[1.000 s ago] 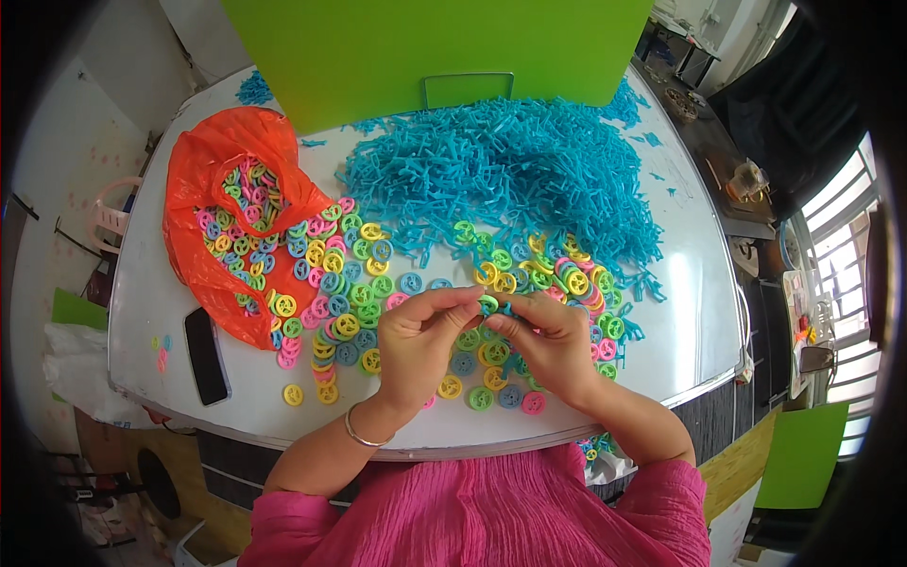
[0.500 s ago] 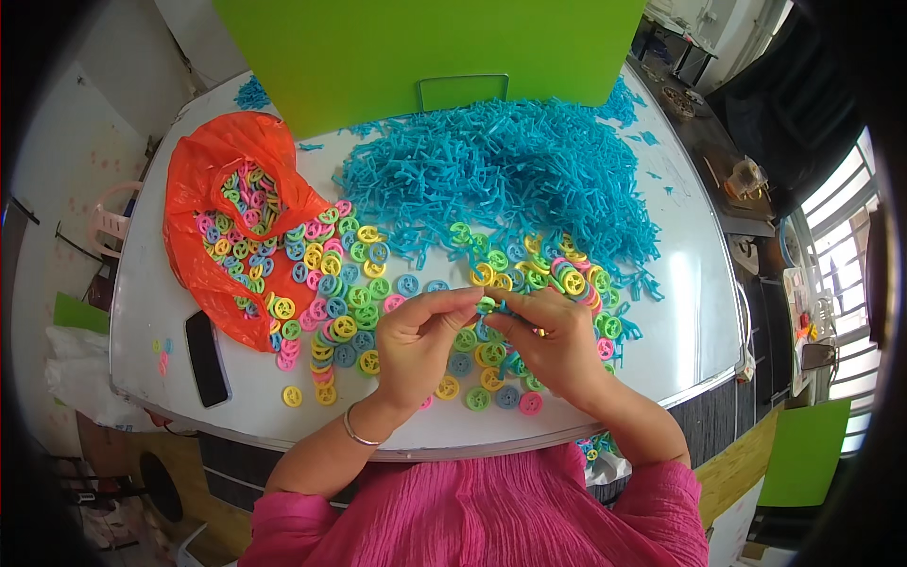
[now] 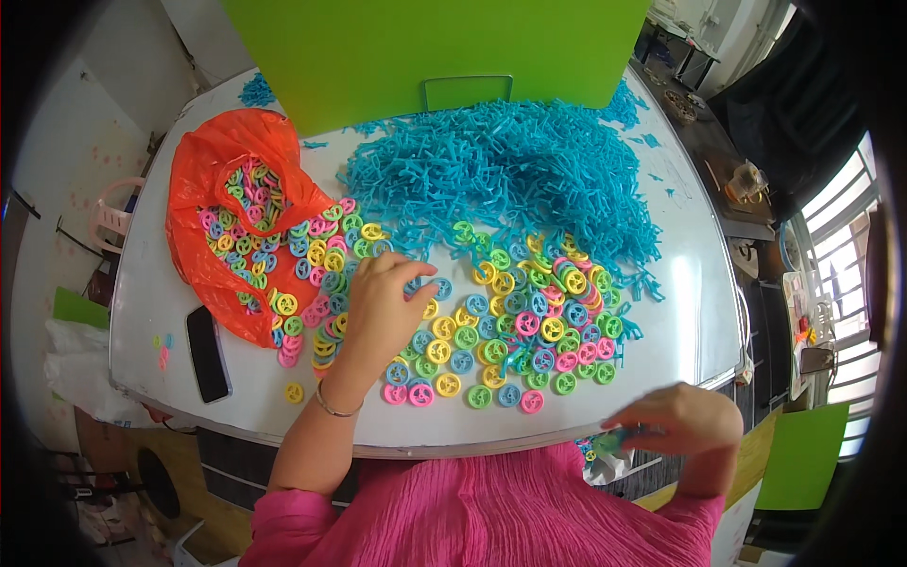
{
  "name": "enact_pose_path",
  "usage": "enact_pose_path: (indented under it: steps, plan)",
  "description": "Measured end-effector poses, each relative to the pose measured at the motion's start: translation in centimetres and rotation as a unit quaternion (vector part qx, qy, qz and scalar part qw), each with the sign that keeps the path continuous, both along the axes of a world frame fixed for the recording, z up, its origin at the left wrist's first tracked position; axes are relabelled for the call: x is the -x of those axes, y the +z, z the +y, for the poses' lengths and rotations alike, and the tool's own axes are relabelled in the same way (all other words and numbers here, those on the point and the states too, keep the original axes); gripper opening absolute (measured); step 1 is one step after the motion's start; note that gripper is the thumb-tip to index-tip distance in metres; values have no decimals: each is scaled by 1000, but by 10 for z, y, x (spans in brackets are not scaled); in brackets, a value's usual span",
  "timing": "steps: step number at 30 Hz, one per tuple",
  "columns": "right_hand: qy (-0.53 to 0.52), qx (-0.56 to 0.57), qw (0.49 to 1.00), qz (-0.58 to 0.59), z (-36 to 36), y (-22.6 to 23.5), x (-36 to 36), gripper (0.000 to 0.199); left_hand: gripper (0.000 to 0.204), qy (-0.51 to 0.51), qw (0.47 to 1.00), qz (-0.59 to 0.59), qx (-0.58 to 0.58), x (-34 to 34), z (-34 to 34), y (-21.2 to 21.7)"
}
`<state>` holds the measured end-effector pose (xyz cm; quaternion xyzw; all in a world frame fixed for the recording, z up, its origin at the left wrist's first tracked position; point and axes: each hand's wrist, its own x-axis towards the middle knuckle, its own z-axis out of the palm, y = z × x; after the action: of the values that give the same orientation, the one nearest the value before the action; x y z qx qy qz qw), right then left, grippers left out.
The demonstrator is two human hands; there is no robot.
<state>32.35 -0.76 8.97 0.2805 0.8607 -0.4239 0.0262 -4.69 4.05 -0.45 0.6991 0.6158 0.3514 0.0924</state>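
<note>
My left hand (image 3: 380, 300) reaches over the loose plastic wheels left of the table's middle. Its thumb and forefinger are apart, with a blue wheel (image 3: 413, 284) showing between them and no clear grip on it. Past the table's front edge, my right hand (image 3: 682, 417) is smeared by motion. A blurred teal piece (image 3: 616, 438) appears by its fingers; whether they hold it cannot be made out. Small spoked wheels (image 3: 466, 337) in pink, yellow, green and blue cover the middle of the table. Behind them rises a heap of blue plastic strips (image 3: 501, 161).
At left a red plastic bag (image 3: 194, 250) spills more wheels, and a dark phone (image 3: 208, 354) lies nearby. A green board (image 3: 378, 57) with a wire handle stands at the back. Below the front edge a whitish bag (image 3: 612, 470) holds small coloured pieces.
My hands have parted from their meeting over the wheels. The left moved left to other wheels; the right swung right and toward me, past the table edge.
</note>
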Motion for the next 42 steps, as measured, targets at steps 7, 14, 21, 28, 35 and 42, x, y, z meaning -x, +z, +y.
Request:
enact_pose_path:
  steps: [7,14,21,28,35,42]
  plan:
    - [7,21,994,-110,-4,12,-1,47,22,-5,997,66,43,-5,-3,-1]
    - [-274,-204,938,63,92,-29,137,22,18,13,984,-130,125,-15,-4,13]
    - [-290,-357,887,25,122,-84,184,24,16,-12,919,-376,117,-7,0,9]
    - [-340,-50,930,129,115,-65,168,21,19,-41,773,-596,211,-6,-1,8]
    - [-326,206,882,270,83,-54,152,18,23,-59,648,-698,301,-21,-14,9]
    - [-315,334,801,383,70,-80,158,19,23,-38,704,-605,370,-35,-20,19]
